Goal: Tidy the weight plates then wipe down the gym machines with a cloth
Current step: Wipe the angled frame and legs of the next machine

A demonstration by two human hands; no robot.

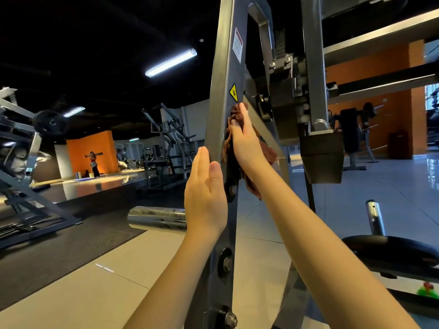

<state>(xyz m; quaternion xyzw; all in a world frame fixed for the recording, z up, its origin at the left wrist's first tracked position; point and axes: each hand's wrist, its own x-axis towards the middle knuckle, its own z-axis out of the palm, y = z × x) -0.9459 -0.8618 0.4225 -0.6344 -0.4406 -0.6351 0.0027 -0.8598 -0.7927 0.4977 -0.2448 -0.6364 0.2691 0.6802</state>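
Your two forearms rise from 6 o'clock to the grey upright [224, 74] of the machine in front of you. Your left grip [205, 195] is flat and open. Its fingers are straight and together, pointing to 12 o'clock along the upright's left edge, the thumb lies on the upright's face, and it holds nothing.

Your right grip [245, 138] sits higher, at 1 o'clock from the left one, and holds the cloth [269, 154] against the upright's right edge. The thumb digs into the fabric and the fingertips reach over its top.

The cloth is reddish brown, fuzzy and bunched into folds. Most of it lies trapped under your palm. A little shows at 12 o'clock past the fingertips, a flap sticks out at 4 o'clock beside the wrist, and a tail hangs to 6 o'clock along your forearm.

Just above the cloth is a yellow warning sticker [234, 92], with a white label [238, 45] higher up the upright. Bolts [228, 262] run down the upright below your left grip.

At 9 o'clock from the left grip, a chrome bar end [156, 218] juts out behind the upright. At 4 o'clock in the view, a black weight plate [389, 255] lies flat under a chrome peg [375, 217].

Farther off at 9 o'clock, a second plate [51, 122] hangs on another machine. Beyond it a person [93, 163] stands before an orange wall [78, 150].
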